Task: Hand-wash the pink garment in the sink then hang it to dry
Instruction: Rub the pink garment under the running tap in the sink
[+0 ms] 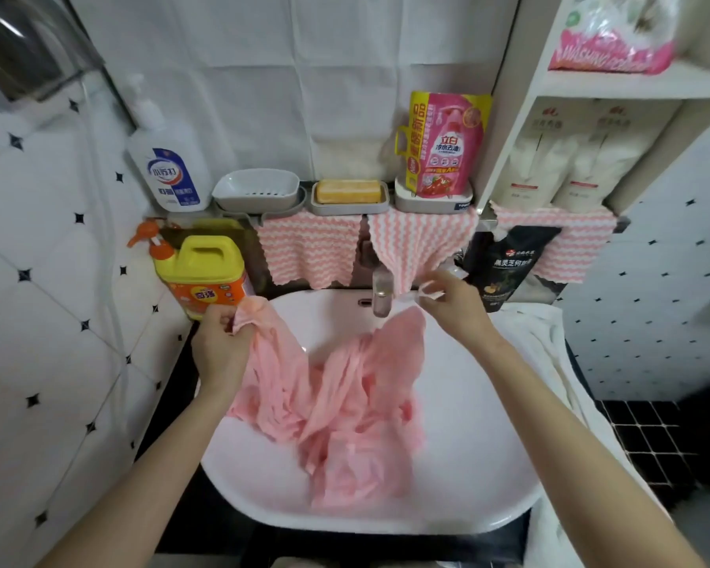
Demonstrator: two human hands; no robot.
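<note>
Pink garment [345,403] lies bunched up in the white sink [488,444], most of it down in the bowl, w/ one end pulled up to the left rim; I'm watching thru the head cam, looking down; left hand [222,346] grips that lifted end, fingers curled tight round the cloth, just beside the yellow bottle [206,272]; right hand [453,305] is up by the tap [382,293], fingers bent and close together on sth small and pale, but I can't tell if it's the tap handle or a bit of cloth; I see no water running and can't tell if the garment is wet, so I think we're prob at the very start; what could go wrong: if the tap opens too hard, water may hit the heap and splash out onto the white towel [550,362] at the right; the striped cloth [419,248] hangs just behind the tap, close to the right hand, so it may get caught or soaked; the end on the left rim may drip over the edge b/c it isn't in the bowl; a big tug by the left hand could knock the yellow bottle; the heap may also cover the drain, which I can't see, and then the bowl could fill too fast.
</note>
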